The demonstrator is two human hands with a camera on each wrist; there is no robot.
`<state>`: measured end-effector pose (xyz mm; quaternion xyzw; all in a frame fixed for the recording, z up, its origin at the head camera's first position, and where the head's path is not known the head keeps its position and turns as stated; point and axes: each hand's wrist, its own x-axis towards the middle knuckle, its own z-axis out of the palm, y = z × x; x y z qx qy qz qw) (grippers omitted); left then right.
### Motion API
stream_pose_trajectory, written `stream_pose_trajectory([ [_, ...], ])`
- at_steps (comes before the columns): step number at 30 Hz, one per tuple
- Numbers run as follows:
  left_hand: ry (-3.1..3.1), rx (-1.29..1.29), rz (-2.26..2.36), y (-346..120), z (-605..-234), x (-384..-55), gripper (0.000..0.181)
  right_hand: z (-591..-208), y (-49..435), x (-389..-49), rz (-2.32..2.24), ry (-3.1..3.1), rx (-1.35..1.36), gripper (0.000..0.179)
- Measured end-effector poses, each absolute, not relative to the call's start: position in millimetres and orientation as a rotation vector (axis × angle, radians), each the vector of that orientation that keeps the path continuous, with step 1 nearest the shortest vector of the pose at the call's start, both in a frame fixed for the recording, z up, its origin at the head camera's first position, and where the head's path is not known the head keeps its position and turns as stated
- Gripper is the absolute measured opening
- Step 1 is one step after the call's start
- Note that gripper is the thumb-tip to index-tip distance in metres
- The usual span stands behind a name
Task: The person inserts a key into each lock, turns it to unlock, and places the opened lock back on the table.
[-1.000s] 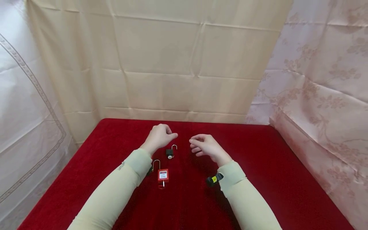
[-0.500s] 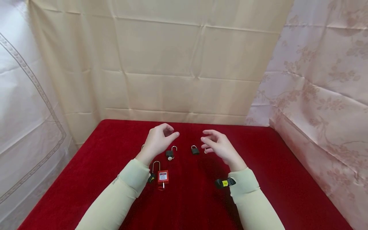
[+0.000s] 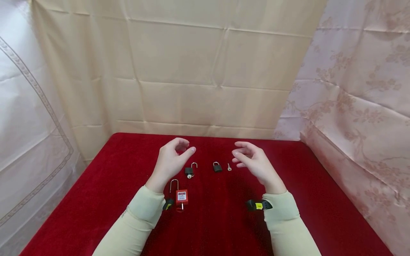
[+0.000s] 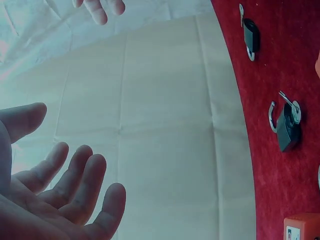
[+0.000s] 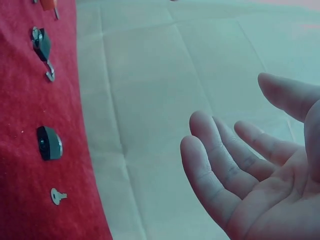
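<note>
My left hand hovers over the table's left half, palm inward, fingers loosely bent and holding nothing. My right hand mirrors it on the right, also holding nothing. Between them lies a small black padlock with its shackle closed, and a loose silver key is beside it, nearest my right hand. Another black padlock, its shackle swung open, has a key in its bottom. Closer to me is a red padlock with a tall open shackle and a key in it.
Red velvet cloth covers the table. A beige curtain hangs behind its far edge, and a pink floral one on the right. Another orange-red object is cut off at the left wrist view's edge.
My right hand has drawn back to the right, uncovering the closed black padlock and the loose key. My left hand has shifted slightly left, and the gap between the hands is wider.
</note>
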<state>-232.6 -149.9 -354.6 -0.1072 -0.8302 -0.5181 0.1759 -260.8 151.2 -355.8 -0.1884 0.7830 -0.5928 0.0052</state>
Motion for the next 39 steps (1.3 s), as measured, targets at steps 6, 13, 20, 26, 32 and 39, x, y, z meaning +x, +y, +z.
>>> stream_pose_trajectory([
  [6, -2.360, -0.337, -1.460, -144.6, -355.3, -229.7, 0.027, -352.8, 153.4, -258.2, -1.864, 2.437, -0.601, 0.046],
  [13, -2.398, -0.356, -1.448, -139.2, -357.6, -229.5, 0.028, -353.1, 155.2, -260.9, -1.860, 2.442, -0.610, 0.044],
  [20, -2.472, -0.350, -1.430, -133.1, -359.9, -227.7, 0.027, -355.6, 158.9, -262.9, -1.853, 2.486, -0.549, 0.041],
  [26, -2.561, -0.302, -1.396, -128.0, -362.3, -226.9, 0.029, -361.5, 163.8, -267.4, -1.830, 2.545, -0.467, 0.040],
  [32, -2.591, -0.306, -1.396, -125.1, -367.7, -232.3, 0.028, -369.2, 164.4, -274.0, -1.782, 2.587, -0.394, 0.042],
  [39, -2.620, -0.306, -1.390, -123.5, -371.9, -241.8, 0.026, -377.1, 161.2, -286.5, -1.732, 2.598, -0.289, 0.040],
])
